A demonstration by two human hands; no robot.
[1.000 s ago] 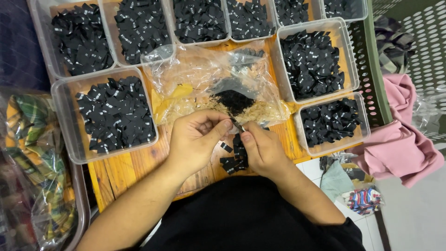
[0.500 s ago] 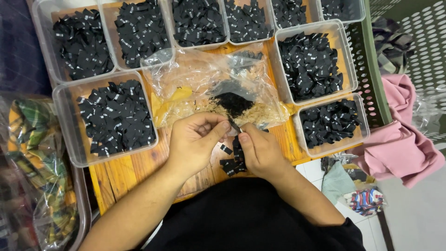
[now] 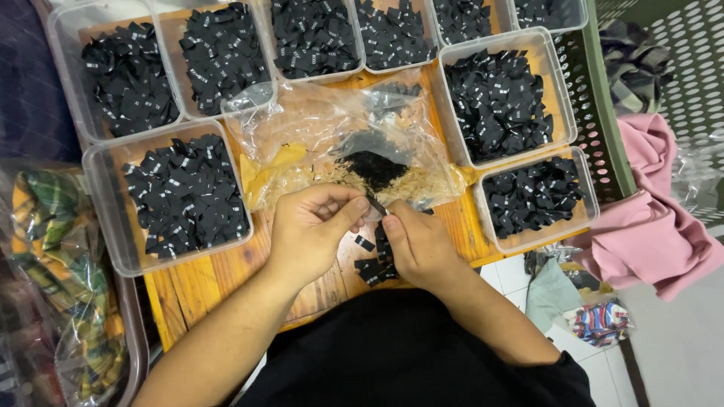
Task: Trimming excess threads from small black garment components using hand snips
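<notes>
We take the clear plastic bag (image 3: 339, 143) in the middle of the wooden worktop (image 3: 204, 283) as our landmark; it lies open and crumpled, holding a dark heap of small black labels (image 3: 375, 167). Just below the bag, our left hand (image 3: 313, 226) and right hand (image 3: 418, 245) meet, fingers (image 3: 354, 211) closed together on one small black label (image 3: 377, 205); a few loose labels (image 3: 375, 265) lie on the worktop under the hands. Left of the bag sits a clear tub (image 3: 113, 226) full of black labels; above it, a row of four more tubs (image 3: 68, 75), equally full. Right of the bag stand two tubs: the larger (image 3: 562, 98) heaped, the smaller (image 3: 588, 203) partly filled. Further right, a pink cloth (image 3: 648, 234) hangs over a green perforated basket (image 3: 603, 113).
</notes>
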